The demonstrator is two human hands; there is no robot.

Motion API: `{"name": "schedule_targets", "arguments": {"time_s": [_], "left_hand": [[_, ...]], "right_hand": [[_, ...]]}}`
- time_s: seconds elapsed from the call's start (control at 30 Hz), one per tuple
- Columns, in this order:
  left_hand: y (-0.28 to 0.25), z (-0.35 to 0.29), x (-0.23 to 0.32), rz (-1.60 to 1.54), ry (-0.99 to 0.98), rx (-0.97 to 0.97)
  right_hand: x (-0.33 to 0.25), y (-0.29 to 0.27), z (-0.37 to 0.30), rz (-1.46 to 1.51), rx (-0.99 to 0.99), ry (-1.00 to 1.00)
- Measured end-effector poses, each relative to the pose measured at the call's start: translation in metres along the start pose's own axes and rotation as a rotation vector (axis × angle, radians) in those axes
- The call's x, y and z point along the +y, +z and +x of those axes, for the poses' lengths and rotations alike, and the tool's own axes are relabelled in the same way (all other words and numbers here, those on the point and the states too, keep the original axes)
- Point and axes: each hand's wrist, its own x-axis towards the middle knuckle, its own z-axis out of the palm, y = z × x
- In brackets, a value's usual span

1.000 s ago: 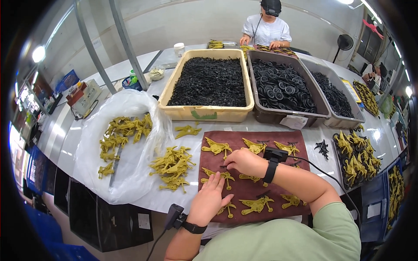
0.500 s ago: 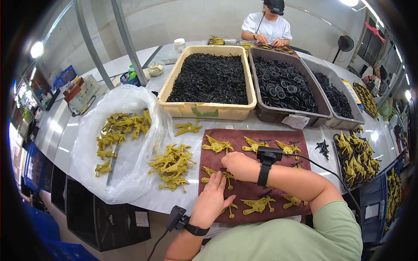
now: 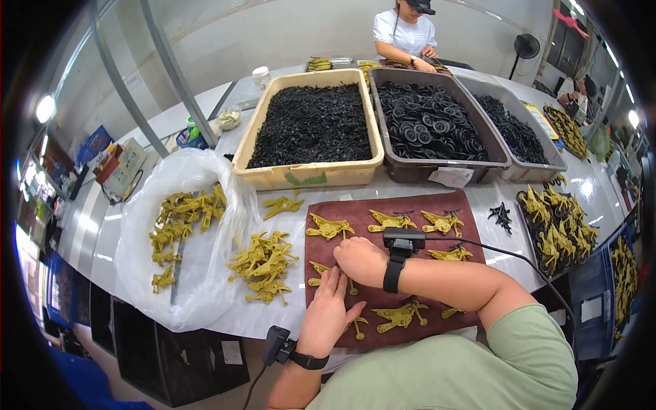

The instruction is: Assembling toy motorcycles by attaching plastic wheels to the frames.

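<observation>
Pale worktop (image 3: 279, 320) with a maroon cloth (image 3: 473, 240): on it, the person's left hand (image 3: 326, 311) lies flat, thumb spread, across a yellow part (image 3: 318, 269); the right hand (image 3: 362, 262) curls alongside, contents hidden. Left, a yellow pile (image 3: 265, 262); beyond, a cream tub (image 3: 311, 178).

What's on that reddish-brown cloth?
Yellow beaked plastic-looking pieces, some with thin black parts. The left hand and right hand partly cover some; anything underneath them is hidden.
</observation>
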Motion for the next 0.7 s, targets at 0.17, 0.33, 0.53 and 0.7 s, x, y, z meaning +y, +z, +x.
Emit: {"name": "schedule_targets", "arguments": {"time_s": [0.17, 0.33, 0.53, 0.7], "left_hand": [[0.003, -0.003, 0.001, 0.029, -0.025, -0.031], [0.004, 0.002, 0.006, -0.016, -0.027, -0.049], [0.003, -0.009, 0.006, -0.008, -0.093, -0.049], [-0.021, 0.002, 0.001, 0.194, 0.101, -0.033]], "right_hand": [[0.018, -0.012, -0.004, 0.255, -0.127, 0.024], [0.03, -0.019, -0.018, 0.403, -0.007, 0.077], [0.081, -0.057, -0.065, 0.297, 0.205, 0.299], [0.224, -0.053, -0.155, -0.005, 0.285, 0.658]]}}
